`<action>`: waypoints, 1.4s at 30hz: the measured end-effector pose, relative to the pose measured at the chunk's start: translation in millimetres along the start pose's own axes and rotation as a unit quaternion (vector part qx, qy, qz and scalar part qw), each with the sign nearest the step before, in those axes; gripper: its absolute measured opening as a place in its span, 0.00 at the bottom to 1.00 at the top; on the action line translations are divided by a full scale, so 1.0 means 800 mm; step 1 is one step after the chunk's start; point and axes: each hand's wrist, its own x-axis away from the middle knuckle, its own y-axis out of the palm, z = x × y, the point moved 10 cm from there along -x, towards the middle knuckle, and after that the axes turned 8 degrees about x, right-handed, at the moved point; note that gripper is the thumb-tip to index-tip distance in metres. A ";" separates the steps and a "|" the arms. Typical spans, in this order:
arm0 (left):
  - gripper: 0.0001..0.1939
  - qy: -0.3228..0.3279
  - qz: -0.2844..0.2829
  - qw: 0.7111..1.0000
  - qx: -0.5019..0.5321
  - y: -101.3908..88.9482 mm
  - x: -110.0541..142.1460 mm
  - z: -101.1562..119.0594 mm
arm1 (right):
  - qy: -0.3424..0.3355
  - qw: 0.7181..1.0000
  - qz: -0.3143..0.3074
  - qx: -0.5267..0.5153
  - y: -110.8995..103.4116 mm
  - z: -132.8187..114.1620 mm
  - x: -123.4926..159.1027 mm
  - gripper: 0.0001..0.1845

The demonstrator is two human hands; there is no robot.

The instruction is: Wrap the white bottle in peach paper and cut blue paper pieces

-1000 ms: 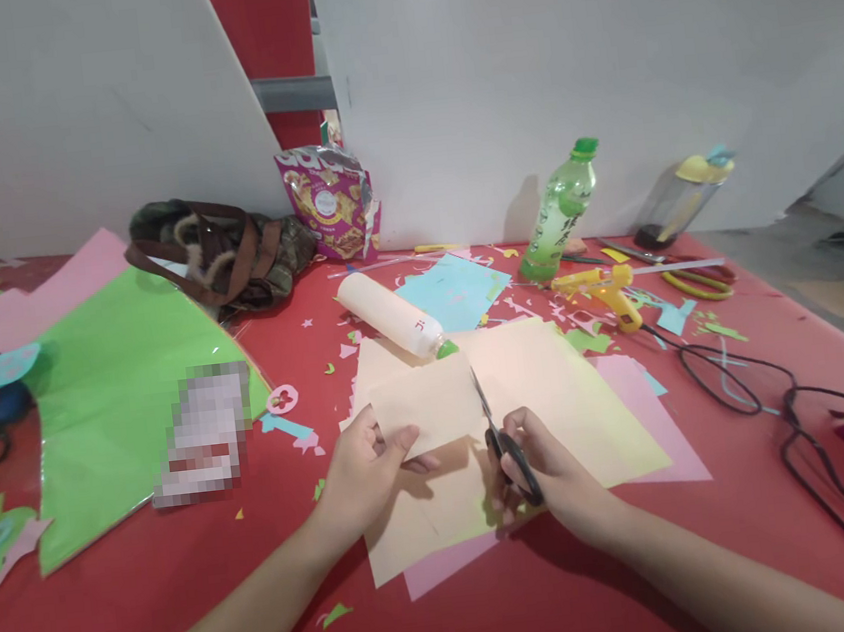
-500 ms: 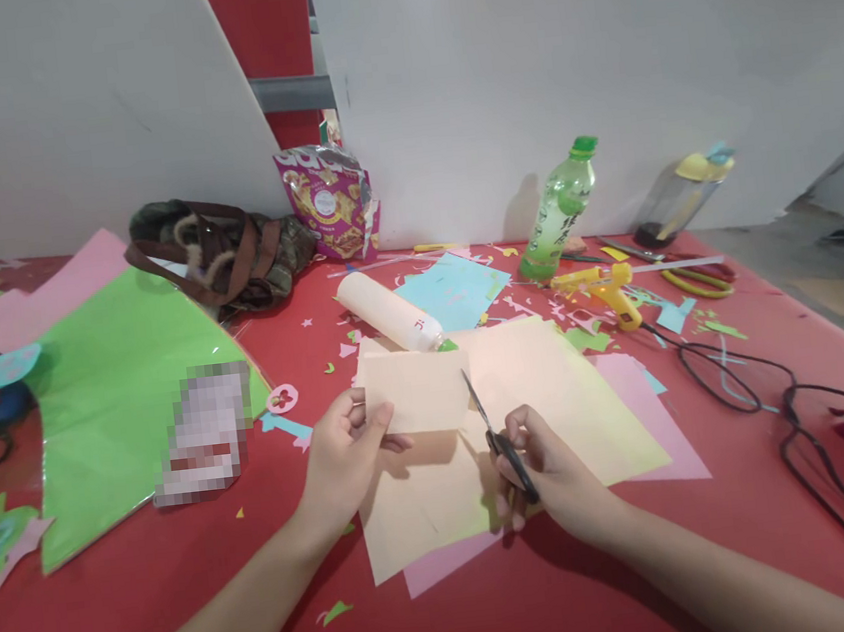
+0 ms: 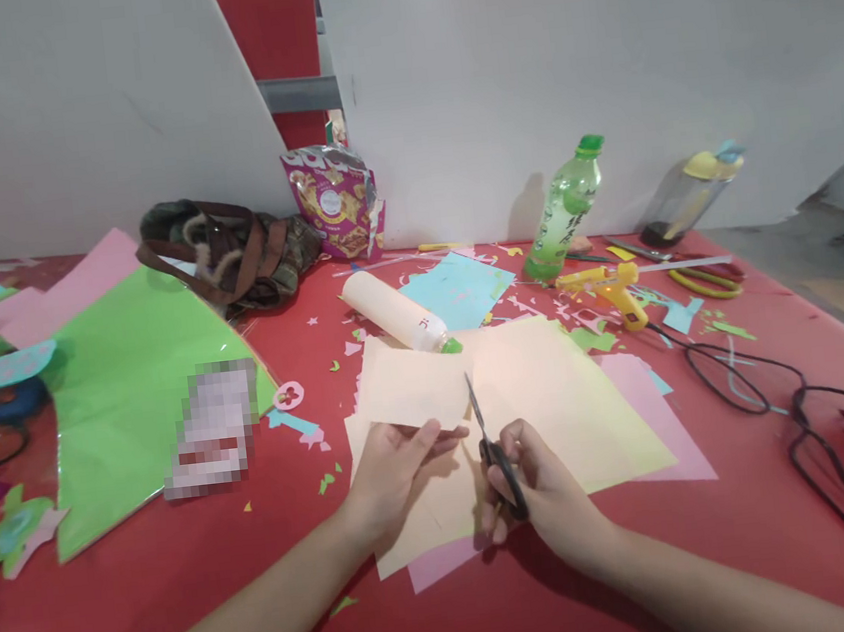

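Note:
My left hand (image 3: pixel 400 474) pinches the lower edge of a small cream sheet of paper (image 3: pixel 415 385), thumb on top and fingers beneath. In my right hand (image 3: pixel 541 484) is a pair of scissors (image 3: pixel 504 468) with black handles, its fingers in the loops. The blades point up and away from me, close to the right edge of the small sheet; whether they touch it I cannot tell. Under both hands lies a stack of larger cream paper (image 3: pixel 567 401), with yellow and pink sheets (image 3: pixel 667 431) showing at its edges.
A white bottle with a green cap (image 3: pixel 391 309) lies behind the paper. To the right are a yellow glue gun (image 3: pixel 611 291), its black cord (image 3: pixel 794 408) and a green drink bottle (image 3: pixel 566 210). A green sheet (image 3: pixel 130 407) and a camouflage bag (image 3: pixel 234 250) occupy the left. Paper scraps are scattered around.
My left hand has shifted from the small sheet's left edge to its lower edge, and the sheet tilts lower. The scissors have moved slightly left and down, still in my right hand.

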 end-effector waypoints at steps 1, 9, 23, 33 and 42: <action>0.15 -0.008 0.004 1.000 -0.002 -0.001 0.000 -0.003 | -0.001 1.000 -0.010 -0.002 0.004 0.002 0.000 0.24; 0.15 -0.010 0.057 0.998 -0.040 -0.012 0.000 -0.001 | -0.008 0.998 -0.063 0.006 0.014 0.007 -0.001 0.24; 0.17 -0.016 0.021 0.988 -0.149 -0.005 0.004 0.000 | -0.027 0.998 -0.061 0.022 0.010 0.001 0.001 0.22; 0.18 0.003 0.020 0.979 -0.201 -0.013 -0.002 0.018 | -0.012 0.999 -0.049 0.000 0.008 0.008 0.000 0.24; 0.16 0.021 0.033 0.986 -0.164 -0.018 0.000 0.025 | 0.003 0.999 -0.048 0.003 0.010 0.009 0.000 0.22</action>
